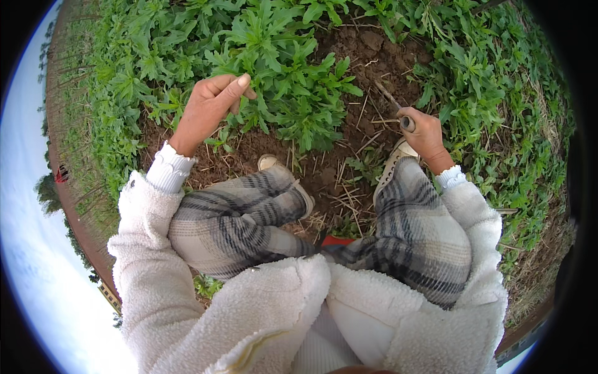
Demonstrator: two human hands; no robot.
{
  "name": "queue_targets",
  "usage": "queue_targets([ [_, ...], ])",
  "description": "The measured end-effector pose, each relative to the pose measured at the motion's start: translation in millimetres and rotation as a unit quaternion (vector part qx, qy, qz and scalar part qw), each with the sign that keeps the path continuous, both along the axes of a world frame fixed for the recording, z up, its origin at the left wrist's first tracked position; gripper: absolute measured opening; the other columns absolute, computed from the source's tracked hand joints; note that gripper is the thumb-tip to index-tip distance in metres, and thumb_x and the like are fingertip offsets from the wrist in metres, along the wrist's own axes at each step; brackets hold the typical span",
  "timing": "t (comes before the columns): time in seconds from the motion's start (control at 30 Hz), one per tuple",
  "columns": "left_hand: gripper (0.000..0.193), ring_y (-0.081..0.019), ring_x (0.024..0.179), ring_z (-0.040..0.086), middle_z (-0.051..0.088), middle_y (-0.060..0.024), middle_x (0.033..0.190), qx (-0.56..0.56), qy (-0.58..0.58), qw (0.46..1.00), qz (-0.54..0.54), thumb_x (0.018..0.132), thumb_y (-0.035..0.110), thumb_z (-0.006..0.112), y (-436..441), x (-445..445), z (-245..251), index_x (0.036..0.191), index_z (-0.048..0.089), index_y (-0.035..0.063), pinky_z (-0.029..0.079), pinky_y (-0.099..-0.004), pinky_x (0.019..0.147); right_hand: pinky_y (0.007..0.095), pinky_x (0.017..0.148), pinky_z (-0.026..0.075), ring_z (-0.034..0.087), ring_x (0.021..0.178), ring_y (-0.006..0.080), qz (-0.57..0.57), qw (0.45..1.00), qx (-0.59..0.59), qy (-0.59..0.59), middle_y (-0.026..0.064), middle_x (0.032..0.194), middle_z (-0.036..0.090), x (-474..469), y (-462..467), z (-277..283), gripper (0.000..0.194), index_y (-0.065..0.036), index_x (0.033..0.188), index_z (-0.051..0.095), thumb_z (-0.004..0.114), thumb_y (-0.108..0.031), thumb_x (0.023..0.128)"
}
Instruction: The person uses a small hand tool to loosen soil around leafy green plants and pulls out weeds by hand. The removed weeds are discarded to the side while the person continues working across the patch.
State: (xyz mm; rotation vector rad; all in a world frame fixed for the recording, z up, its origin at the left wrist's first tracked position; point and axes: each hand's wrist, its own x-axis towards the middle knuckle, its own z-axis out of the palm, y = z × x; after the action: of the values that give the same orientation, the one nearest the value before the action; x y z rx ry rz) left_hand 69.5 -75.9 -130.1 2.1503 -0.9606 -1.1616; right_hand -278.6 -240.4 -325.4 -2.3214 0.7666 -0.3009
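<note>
My right hand (423,133) is closed around the handle (407,124) of a small hand tool. Its thin, soil-stained metal shaft (387,95) slants away to the upper left over bare brown soil; I cannot tell the exact kind of tool. My left hand (212,105) hovers at the near left edge of a cluster of leafy green plants (299,89). Its fingers are curled in and the thumb lies along them, with nothing visible in the grasp. Some leaves are behind the left fingertips, and whether they touch is unclear.
Turned brown soil (369,51) with dry straw (350,201) lies between the plants. More green plants (472,79) grow on the right. My shoes (392,163) are on the soil below my hands, and something red (337,240) shows between my legs.
</note>
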Motion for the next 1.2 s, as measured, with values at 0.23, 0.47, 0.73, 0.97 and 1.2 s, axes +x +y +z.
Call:
queue_targets([
  [0.23, 0.034, -0.0049, 0.058, 0.048, 0.055, 0.0031, 0.063, -0.033, 0.007, 0.992, -0.124, 0.095, 0.034, 0.056, -49, -20, -23, 0.084, 0.069, 0.0044, 0.038, -0.0213, 0.053, 0.0333, 0.063, 0.053, 0.067, 0.073, 0.0276, -0.069, 0.996, 0.009, -0.057, 0.0082, 0.085, 0.068, -29, 3, 13, 0.021, -0.013, 0.093, 0.063, 0.069, -0.006, 0.074],
  [0.47, 0.024, -0.0166, 0.072, 0.061, 0.067, -0.0065, 0.08, -0.038, -0.171, 0.948, -0.264, 0.09, 0.025, 0.059, -143, -36, -93, 0.096, 0.069, 0.0046, 0.049, -0.031, 0.067, 0.0315, 0.065, 0.053, 0.068, 0.074, 0.0268, -0.155, 0.986, 0.031, -0.047, 0.0097, 0.084, 0.069, -42, 5, 22, 0.018, -0.01, 0.092, 0.065, 0.07, -0.005, 0.075],
  [0.73, 0.037, -0.033, 0.09, 0.065, 0.069, -0.0127, 0.094, 0.147, -0.317, 0.874, -0.338, 0.081, 0.039, 0.067, -196, -88, -193, 0.093, 0.071, 0.0046, 0.051, -0.0397, 0.077, 0.0307, 0.063, 0.052, 0.068, 0.072, 0.0259, -0.188, 0.978, 0.056, -0.068, 0.01, 0.081, 0.068, -34, 8, 16, 0.02, -0.011, 0.093, 0.065, 0.07, -0.005, 0.075],
  [0.97, 0.034, -0.0327, 0.088, 0.064, 0.068, -0.0145, 0.095, 0.135, -0.327, 0.88, -0.318, 0.08, 0.036, 0.067, -186, -51, -203, 0.095, 0.071, 0.0056, 0.05, -0.0415, 0.078, 0.0303, 0.063, 0.052, 0.068, 0.072, 0.0261, -0.192, 0.975, 0.072, -0.08, 0.0098, 0.082, 0.068, -32, 5, 25, 0.019, -0.01, 0.093, 0.065, 0.069, -0.005, 0.076],
  [1.2, 0.038, -0.0367, 0.096, 0.062, 0.066, -0.0192, 0.102, 0.206, -0.33, 0.873, -0.293, 0.08, 0.036, 0.07, -182, -19, -214, 0.096, 0.071, 0.0017, 0.049, -0.0422, 0.085, 0.0308, 0.064, 0.053, 0.067, 0.073, 0.0276, -0.128, 0.981, 0.097, -0.11, 0.0102, 0.083, 0.068, -25, 0, 35, 0.019, -0.011, 0.093, 0.065, 0.069, -0.006, 0.075],
])
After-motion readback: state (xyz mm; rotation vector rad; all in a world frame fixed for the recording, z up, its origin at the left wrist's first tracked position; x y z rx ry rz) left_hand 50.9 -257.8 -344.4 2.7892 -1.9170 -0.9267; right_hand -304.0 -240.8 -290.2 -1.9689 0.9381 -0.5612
